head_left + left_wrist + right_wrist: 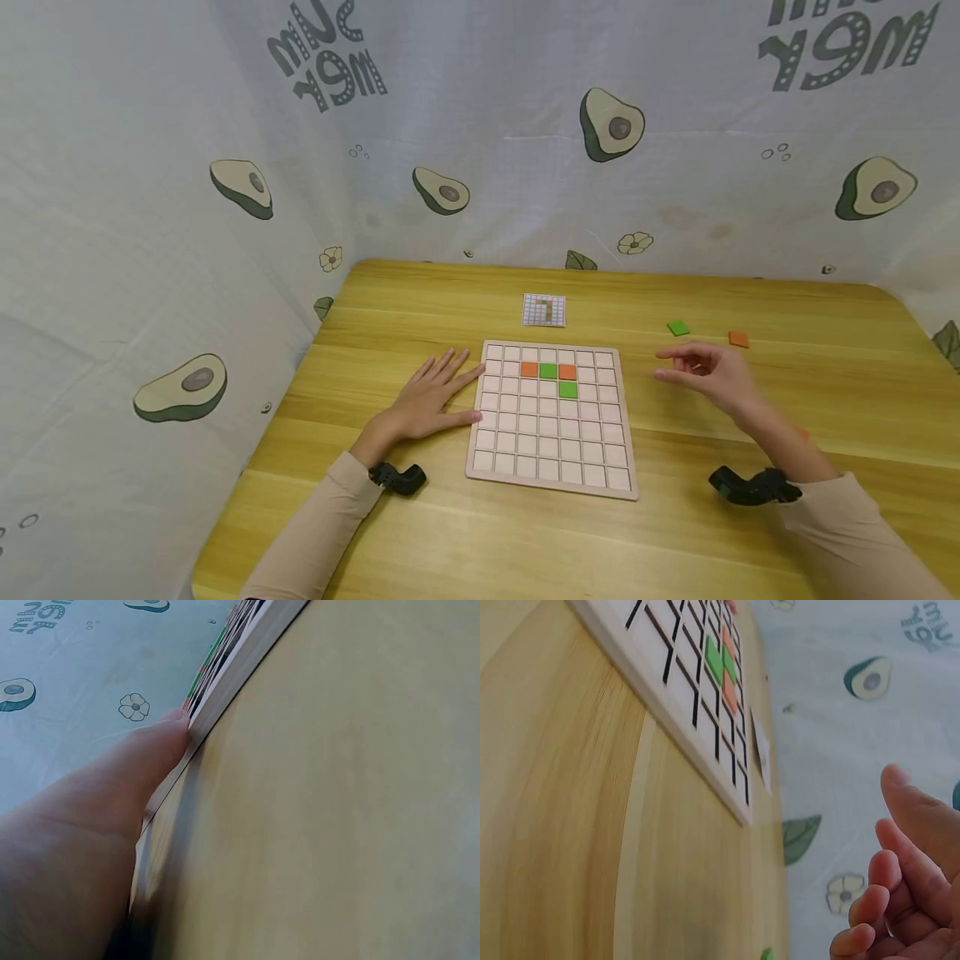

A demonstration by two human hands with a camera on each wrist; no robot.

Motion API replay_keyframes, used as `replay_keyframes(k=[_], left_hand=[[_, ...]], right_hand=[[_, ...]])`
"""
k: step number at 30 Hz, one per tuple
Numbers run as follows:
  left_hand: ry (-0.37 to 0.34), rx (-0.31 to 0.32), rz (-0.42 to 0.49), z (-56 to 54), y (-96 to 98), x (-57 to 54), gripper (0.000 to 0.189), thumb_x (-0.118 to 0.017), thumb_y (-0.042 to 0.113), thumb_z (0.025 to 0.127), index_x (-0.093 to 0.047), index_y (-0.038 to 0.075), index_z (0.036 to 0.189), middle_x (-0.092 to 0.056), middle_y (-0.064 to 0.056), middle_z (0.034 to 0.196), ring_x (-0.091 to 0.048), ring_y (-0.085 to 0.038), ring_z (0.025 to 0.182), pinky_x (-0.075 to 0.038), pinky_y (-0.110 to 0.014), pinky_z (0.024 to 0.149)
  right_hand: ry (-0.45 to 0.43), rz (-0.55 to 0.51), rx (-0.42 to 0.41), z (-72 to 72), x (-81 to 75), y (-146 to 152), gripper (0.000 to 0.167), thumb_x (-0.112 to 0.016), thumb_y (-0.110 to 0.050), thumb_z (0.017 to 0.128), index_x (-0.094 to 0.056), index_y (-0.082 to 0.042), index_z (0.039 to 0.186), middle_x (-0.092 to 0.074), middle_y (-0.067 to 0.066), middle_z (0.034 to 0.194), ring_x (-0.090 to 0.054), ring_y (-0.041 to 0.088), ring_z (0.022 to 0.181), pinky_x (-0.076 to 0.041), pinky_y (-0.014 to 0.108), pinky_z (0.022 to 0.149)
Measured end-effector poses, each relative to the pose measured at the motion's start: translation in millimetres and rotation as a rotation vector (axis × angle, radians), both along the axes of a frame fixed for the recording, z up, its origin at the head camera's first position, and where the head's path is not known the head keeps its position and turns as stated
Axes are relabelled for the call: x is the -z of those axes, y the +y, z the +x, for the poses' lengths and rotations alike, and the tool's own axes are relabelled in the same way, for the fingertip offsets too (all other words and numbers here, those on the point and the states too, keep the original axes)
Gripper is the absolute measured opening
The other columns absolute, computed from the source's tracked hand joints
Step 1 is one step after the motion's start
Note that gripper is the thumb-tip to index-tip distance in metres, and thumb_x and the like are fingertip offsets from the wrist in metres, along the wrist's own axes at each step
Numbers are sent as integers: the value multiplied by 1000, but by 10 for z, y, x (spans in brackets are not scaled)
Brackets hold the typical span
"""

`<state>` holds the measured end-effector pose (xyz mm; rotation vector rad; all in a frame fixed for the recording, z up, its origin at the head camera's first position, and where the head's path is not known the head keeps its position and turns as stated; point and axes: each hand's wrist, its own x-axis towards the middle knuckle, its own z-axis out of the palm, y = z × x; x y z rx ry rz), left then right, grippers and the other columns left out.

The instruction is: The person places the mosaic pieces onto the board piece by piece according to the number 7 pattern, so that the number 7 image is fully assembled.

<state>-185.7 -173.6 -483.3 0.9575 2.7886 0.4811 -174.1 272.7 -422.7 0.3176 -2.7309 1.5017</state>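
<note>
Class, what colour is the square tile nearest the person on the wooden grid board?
The square tile is green; the head view shows it best.

Board: pale grid, lying flat.
Set tiles: orange, green, orange running toward three o'clock; green at the last's six o'clock.
Loose tiles: green, orange at the board's two o'clock.

This is a curtained-off spot — whether in a home, a lab or an office cannot be told. Pale cloth printed with avocados hangs behind the wood-grain table and along the table's left side.
</note>
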Motion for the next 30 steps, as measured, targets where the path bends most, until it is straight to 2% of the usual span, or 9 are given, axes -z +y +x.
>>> replay_keyframes(k=[7, 13, 19, 21, 24, 26, 30], left_hand=[[-5, -7, -11, -18, -14, 11, 78, -44, 65, 98, -15, 31, 161, -2, -6, 167, 3, -26, 152, 2, -47, 121], [-16, -8, -22, -31, -17, 21, 78, -42, 66, 98, -12, 33, 161, 1, -5, 167, 5, -25, 152, 4, -46, 120], [-15, -6, -2, -14, -14, 16, 78, -45, 64, 98, -15, 31, 161, -1, -6, 167, 3, -27, 152, 3, -47, 120], [-14, -6, -1, -11, -13, 21, 78, -45, 64, 98, -15, 31, 161, -1, -6, 167, 3, -26, 152, 3, -47, 121], [-16, -8, -11, -10, -11, 27, 78, -44, 65, 98, -14, 32, 161, 0, -6, 167, 4, -26, 152, 4, -46, 120], [-20, -9, -18, -11, -7, 28, 78, -43, 66, 98, -13, 33, 161, 0, -5, 167, 5, -25, 152, 5, -45, 120], [-19, -6, -18, -13, -3, 27, 78, -43, 67, 97, -13, 32, 161, 0, -5, 167, 5, -25, 152, 5, -45, 120]], right_hand=[[-26, -27, 85, 192, 6, 380, 20, -76, -14, 91, -75, -7, 109, -58, -6, 80, -51, 11, 69, -42, 26, 54], [-61, -28, 147, 367, 56, 712, 21, -74, -15, 93, -75, -16, 113, -59, -10, 82, -51, 11, 71, -39, 26, 54], [-130, 63, 246, 506, 103, 967, 18, -74, -26, 93, -75, -29, 110, -59, -16, 83, -53, 4, 75, -39, 26, 54], [-126, 86, 278, 535, 153, 1040, 17, -75, -28, 92, -77, -27, 109, -59, -17, 82, -52, 3, 74, -39, 26, 53], [-131, 125, 317, 585, 227, 1128, 14, -76, -31, 91, -76, -29, 105, -59, -18, 81, -51, 4, 73, -40, 24, 54], [-146, 125, 338, 616, 275, 1182, 14, -77, -31, 90, -77, -29, 104, -58, -19, 81, -51, 5, 72, -42, 21, 56], [-192, 122, 373, 671, 342, 1276, 12, -78, -34, 89, -75, -39, 99, -57, -25, 82, -51, 4, 72, -43, 17, 58]])
